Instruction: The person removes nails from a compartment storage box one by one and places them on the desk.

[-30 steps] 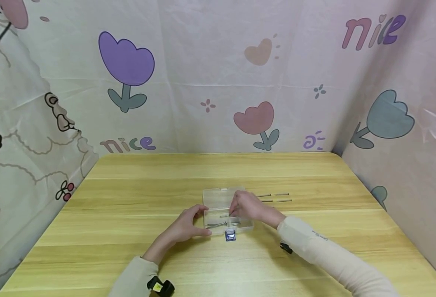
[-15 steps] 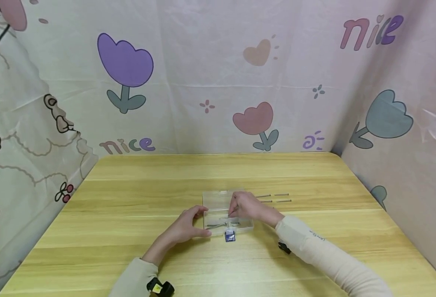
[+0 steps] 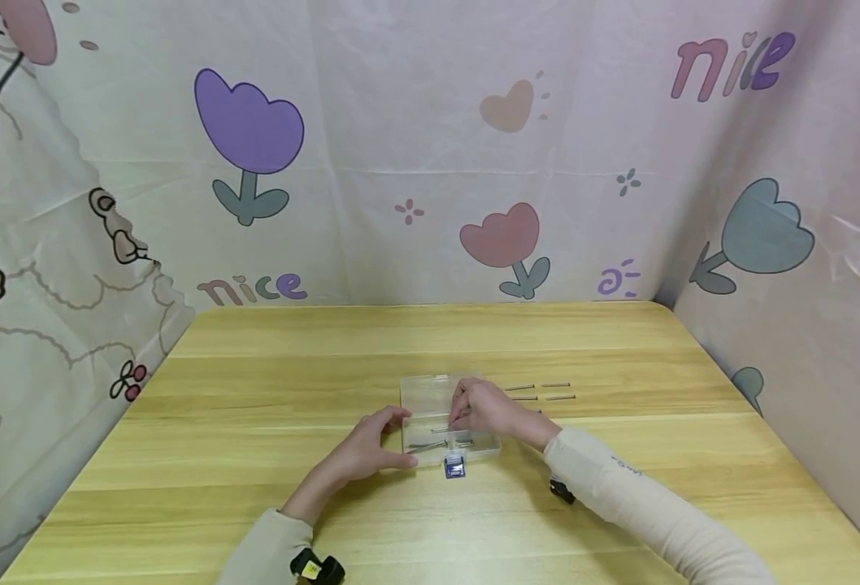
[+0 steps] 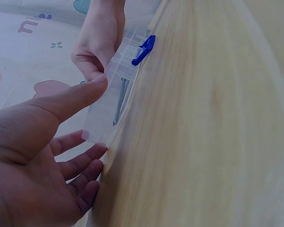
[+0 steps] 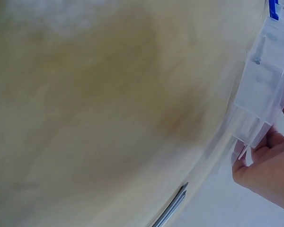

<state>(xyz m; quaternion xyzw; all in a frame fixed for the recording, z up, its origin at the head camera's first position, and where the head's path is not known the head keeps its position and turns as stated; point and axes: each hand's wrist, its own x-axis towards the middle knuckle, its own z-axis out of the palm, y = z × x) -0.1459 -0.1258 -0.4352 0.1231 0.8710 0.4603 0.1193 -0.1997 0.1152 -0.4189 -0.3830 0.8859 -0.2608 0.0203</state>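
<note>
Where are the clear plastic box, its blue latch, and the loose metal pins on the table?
clear plastic box (image 3: 424, 392), head view, far transparent half.
blue latch (image 3: 454, 466), head view, clasp at the box's near edge.
loose metal pins (image 3: 560, 397), head view, middle of one pin right of the box.

Setting: an improvised recording booth, not a fitted room. A wooden table (image 3: 430, 504) fills the lower frame. A cloth backdrop (image 3: 415, 138) printed with tulips, hearts and the word "nice" encloses it at the back, left and right.
</note>
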